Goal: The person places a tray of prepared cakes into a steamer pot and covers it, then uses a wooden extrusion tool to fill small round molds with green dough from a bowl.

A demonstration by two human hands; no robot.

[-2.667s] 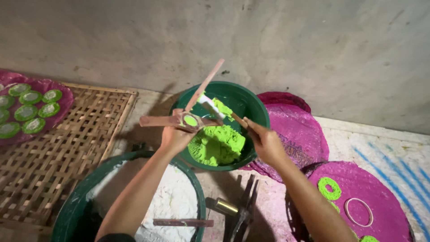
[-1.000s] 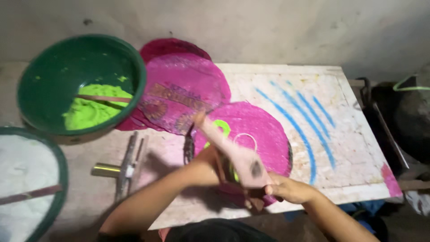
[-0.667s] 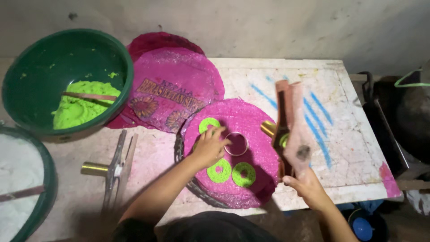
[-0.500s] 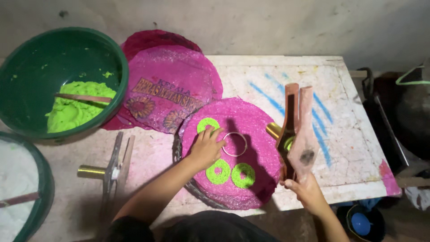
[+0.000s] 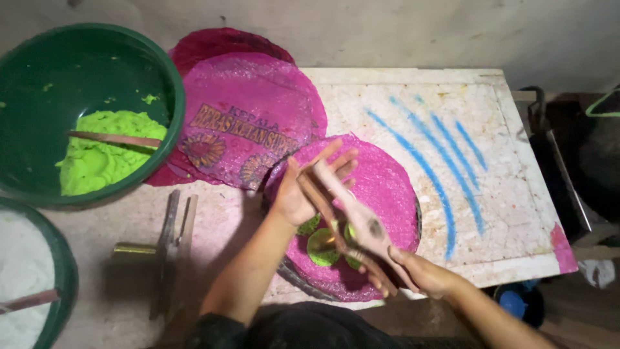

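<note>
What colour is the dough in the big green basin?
Bright lime green dough, heaped in the dark green basin; the head view shows it.

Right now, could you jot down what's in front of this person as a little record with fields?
left hand: open, fingers spread against the wooden press tool
right hand: grips the tool's handle ends
under the hands: pink plastic-covered round tray with green dough rings
far left: green basin of green dough, wooden stick in it
lower left: basin of white flour
table: white, blue streaks
</note>
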